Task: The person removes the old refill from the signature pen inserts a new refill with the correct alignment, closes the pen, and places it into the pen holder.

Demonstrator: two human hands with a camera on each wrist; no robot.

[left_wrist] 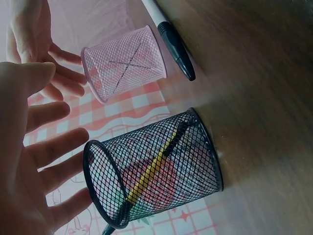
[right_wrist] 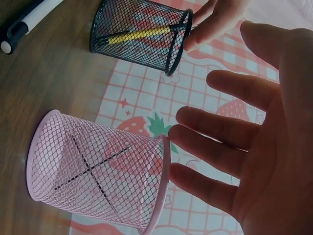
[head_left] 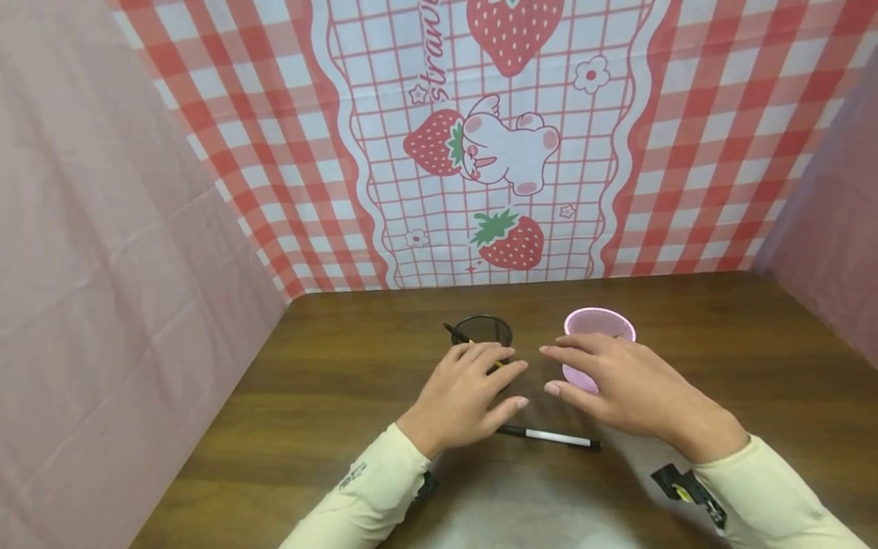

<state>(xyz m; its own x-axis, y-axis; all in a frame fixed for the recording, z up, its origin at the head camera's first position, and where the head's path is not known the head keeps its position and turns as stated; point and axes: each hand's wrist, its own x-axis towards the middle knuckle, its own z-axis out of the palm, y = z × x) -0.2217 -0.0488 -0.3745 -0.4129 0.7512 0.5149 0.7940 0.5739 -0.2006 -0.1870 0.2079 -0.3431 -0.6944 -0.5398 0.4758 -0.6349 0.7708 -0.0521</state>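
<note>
My left hand (head_left: 463, 393) hovers in front of a black mesh pen holder (left_wrist: 188, 188), fingers spread and relaxed, fingertips right by its rim. Inside that upright holder leans a yellow-and-black pen (left_wrist: 150, 170), its dark end sticking out over the rim. On the other side, my right hand (head_left: 631, 381) reaches over a pink mesh pen holder (right_wrist: 105, 169), with loosely extended fingers close to its rim. A dark dashed X marks the pink holder's side. Between the hands, nearer to me, a white marker (head_left: 559, 437) with black ends lies on the table. Neither hand grips anything.
The brown wooden table (head_left: 329, 389) runs back to a red-and-white checked cloth (head_left: 274, 152) with strawberry prints. Pale pink curtains (head_left: 103, 267) close off both sides. A dark strap with a device (head_left: 689, 492) sits by my right sleeve.
</note>
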